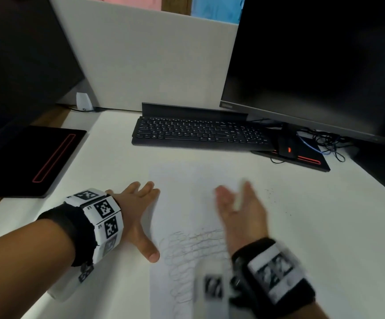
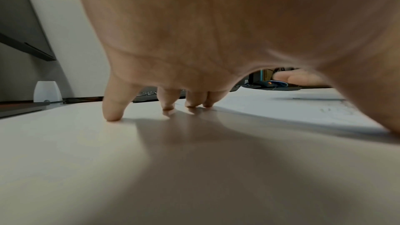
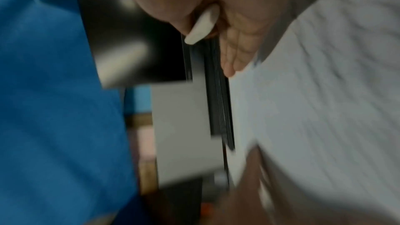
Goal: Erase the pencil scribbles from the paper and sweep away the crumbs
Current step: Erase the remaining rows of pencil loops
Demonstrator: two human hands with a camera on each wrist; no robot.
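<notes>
A white sheet of paper point(image 1: 187, 203) lies on the white desk, with grey pencil scribbles point(image 1: 193, 249) across its near half. My left hand point(image 1: 141, 215) presses flat on the sheet's left edge, its fingers point(image 2: 112, 109) spread and their tips on the desk. My right hand point(image 1: 235, 203) is blurred with motion over the middle of the paper, standing on its edge with straight fingers point(image 3: 238, 49). A white eraser point(image 3: 203, 25) is tucked between its thumb and palm. Dark crumbs point(image 1: 269, 192) lie scattered on the desk just right of the paper.
A black keyboard point(image 1: 198, 132) sits behind the paper, under a dark monitor point(image 1: 313, 65). A mouse point(image 1: 287, 148) rests on a black pad point(image 1: 313, 163) with cables at back right. Another black pad point(image 1: 33, 157) lies far left, a white partition point(image 1: 152, 61) behind.
</notes>
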